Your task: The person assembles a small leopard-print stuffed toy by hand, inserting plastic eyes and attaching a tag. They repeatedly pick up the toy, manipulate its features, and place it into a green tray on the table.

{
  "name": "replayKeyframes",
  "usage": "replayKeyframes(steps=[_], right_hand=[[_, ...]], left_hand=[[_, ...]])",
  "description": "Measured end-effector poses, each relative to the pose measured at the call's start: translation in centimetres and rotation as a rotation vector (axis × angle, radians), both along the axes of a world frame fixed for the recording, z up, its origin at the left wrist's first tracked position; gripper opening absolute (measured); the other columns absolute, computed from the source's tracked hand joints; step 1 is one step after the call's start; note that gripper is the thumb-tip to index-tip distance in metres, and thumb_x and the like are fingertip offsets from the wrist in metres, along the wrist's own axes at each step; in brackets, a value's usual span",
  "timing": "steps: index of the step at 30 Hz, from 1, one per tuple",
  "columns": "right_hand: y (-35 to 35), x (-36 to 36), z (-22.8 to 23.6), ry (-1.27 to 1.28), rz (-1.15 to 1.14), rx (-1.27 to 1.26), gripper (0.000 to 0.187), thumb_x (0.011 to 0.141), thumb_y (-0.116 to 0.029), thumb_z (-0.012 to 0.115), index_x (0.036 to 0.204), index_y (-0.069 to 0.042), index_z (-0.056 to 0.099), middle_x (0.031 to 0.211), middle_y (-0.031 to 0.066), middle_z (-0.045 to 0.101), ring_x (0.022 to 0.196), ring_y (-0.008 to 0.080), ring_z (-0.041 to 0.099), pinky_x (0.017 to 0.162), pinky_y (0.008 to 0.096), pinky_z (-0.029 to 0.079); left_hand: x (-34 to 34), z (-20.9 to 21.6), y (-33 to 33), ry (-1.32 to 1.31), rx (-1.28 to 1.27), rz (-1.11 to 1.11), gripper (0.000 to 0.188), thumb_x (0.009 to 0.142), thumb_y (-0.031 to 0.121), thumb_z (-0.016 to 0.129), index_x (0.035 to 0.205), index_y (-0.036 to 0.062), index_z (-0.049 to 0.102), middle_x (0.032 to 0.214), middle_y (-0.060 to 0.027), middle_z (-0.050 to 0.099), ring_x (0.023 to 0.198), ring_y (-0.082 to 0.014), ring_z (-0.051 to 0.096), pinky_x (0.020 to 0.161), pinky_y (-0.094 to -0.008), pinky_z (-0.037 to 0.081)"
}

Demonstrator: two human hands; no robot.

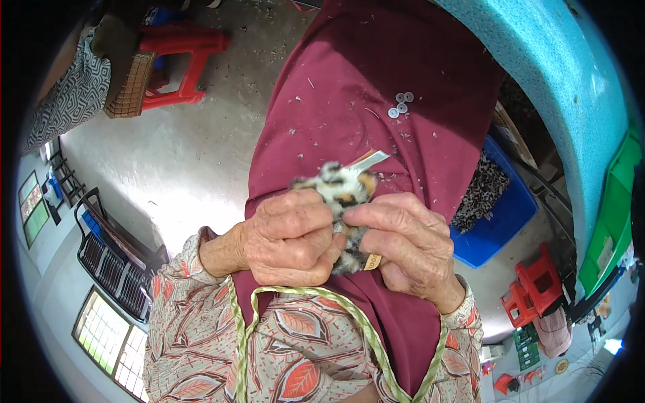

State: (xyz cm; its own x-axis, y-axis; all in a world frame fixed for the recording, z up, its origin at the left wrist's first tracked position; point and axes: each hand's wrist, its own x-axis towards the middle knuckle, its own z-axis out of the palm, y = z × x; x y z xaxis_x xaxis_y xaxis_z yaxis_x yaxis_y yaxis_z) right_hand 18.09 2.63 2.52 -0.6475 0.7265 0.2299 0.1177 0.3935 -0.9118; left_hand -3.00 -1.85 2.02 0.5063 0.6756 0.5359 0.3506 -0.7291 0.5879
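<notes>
A: Both hands are busy. The left hand is curled tight, thumb and forefinger pinching the furry piece. The right hand grips its other side, fingertips drawn together; whether there's a needle in there, I cannot tell.

B: And the furry piece sits right between them, above the lap, white, black and orange. How far along is it?

A: Partly made up, I'd judge! There's a pale label poking out at the top and a tan tag at the bottom. The side under the fingers looks like the part being worked, but any gap left there is hidden.

B: Further out, four white discs lie loose on the maroon cloth, so those aren't fitted to anything.

A: Containers now! Past the cloth, on the right, a blue tub holds a heap of dark, mottled furry scraps.

B: And at the far right, a green bin by the turquoise table; its contents I can't make out.
</notes>
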Motion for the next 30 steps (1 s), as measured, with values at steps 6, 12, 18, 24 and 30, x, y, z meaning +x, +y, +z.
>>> replayKeyframes(steps=[6,12,18,24,30], right_hand=[[-0.3,0.1,0.2,0.114,0.032,0.025,0.017,0.058,0.002,0.070,0.071,0.001,0.059,0.087,0.0115,0.063,0.073,0.0248,0.063,0.056,0.0310,0.053],[0.0,0.2,0.3,0.129,0.024,0.046,0.017,0.059,0.000,0.072,0.072,0.000,0.061,0.085,0.0122,0.063,0.071,0.0240,0.062,0.054,0.0298,0.052],[-0.1,0.1,0.5,0.092,0.009,0.027,0.015,0.058,-0.001,0.069,0.072,-0.002,0.063,0.088,0.0127,0.065,0.070,0.0255,0.062,0.056,0.0316,0.052],[0.5,0.0,0.9,0.059,-0.046,-0.041,0.020,0.054,0.001,0.064,0.074,-0.002,0.061,0.091,0.0134,0.063,0.072,0.0274,0.061,0.061,0.0337,0.051],[-0.4,0.3,-0.1,0.134,-0.056,-0.054,0.026,0.055,0.008,0.063,0.080,0.001,0.059,0.087,0.0131,0.060,0.073,0.0279,0.061,0.057,0.0335,0.052]], left_hand=[[-0.1,0.1,0.0,-0.019,-0.045,0.054,0.021,0.058,0.008,0.072,0.076,0.0004,0.064,0.084,-0.0083,0.053,0.082,-0.0263,0.056,0.065,-0.0388,0.051],[-0.5,0.7,0.3,-0.005,-0.081,0.105,0.027,0.057,0.008,0.069,0.081,-0.0023,0.065,0.089,-0.0116,0.059,0.084,-0.0293,0.060,0.068,-0.0371,0.055],[-0.4,0.9,0.1,-0.041,-0.218,0.125,0.029,0.057,0.008,0.068,0.083,-0.0046,0.064,0.088,-0.0167,0.064,0.083,-0.0303,0.066,0.068,-0.0365,0.057],[-0.2,1.2,0.8,-0.084,-0.177,0.024,0.026,0.058,0.006,0.067,0.082,-0.0037,0.062,0.087,-0.0158,0.062,0.081,-0.0301,0.064,0.064,-0.0354,0.056],[0.3,0.9,0.8,-0.085,-0.363,0.119,0.030,0.061,0.005,0.069,0.090,-0.0011,0.063,0.091,-0.0114,0.057,0.085,-0.0278,0.060,0.068,-0.0368,0.051]])
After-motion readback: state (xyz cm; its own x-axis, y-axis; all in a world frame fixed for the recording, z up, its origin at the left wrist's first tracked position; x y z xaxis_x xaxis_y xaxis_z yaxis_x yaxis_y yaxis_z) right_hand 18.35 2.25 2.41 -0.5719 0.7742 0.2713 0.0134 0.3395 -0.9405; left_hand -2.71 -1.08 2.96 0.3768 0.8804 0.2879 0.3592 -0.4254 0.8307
